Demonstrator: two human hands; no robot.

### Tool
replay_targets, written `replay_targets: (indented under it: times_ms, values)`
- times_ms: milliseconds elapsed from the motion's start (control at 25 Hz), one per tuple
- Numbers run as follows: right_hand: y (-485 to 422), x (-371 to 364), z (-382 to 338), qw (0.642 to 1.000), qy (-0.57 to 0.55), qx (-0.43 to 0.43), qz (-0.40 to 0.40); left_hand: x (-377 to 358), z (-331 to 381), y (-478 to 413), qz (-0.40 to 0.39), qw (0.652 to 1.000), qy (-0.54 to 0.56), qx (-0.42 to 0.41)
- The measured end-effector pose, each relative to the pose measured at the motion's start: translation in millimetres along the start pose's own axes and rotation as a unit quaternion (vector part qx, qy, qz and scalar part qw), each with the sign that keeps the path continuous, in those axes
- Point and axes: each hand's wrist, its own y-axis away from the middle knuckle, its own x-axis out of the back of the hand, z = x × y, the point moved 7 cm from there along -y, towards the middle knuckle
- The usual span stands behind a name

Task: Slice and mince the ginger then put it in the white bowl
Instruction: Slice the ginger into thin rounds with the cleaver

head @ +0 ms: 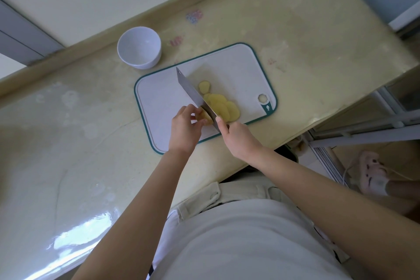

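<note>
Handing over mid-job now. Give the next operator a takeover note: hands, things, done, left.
Left hand holds the ginger stub on the cutting board.
Right hand grips the cleaver, blade at the stub.
Ginger slices lie fanned right of the blade.
White bowl stands off the board's far left corner, empty.
Done: most slicing.
Left: finish the stub, mince, fill the bowl.

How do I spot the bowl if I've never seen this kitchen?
Find the pale yellow counter, then the teal-rimmed cutting board on it. Beyond the board's far left corner stands the white bowl. It is the only round, deep thing there.
</note>
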Motion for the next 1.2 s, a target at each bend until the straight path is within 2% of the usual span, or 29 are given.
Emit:
replay_targets:
  times_ms: [120, 320, 440, 600, 880, 1200]
  values:
    - [-4, 6, 2, 1.000, -0.004, -0.004, -0.010, -1, 0, 0, -0.004, 1.000, -0.009, -0.009]
    - [-10, 17, 11, 0.989, -0.113, -0.074, -0.054, -2, -2, 3, -0.001, 1.000, -0.015, -0.013]
    - [-6, 24, 5, 0.988, -0.136, -0.066, -0.040, -3, 0, 2, -0.002, 1.000, -0.013, -0.017]
    - [2, 35, -5, 0.993, -0.111, -0.033, -0.006, -5, 1, 0, -0.010, 1.000, -0.006, -0.004]
    - [16, 34, -8, 0.998, -0.069, -0.011, 0.002, -3, 1, -1, -0.005, 0.999, 0.018, 0.028]
    - [27, 35, -9, 0.999, -0.050, -0.006, 0.015, -4, 3, -3, -0.001, 1.000, -0.014, 0.010]
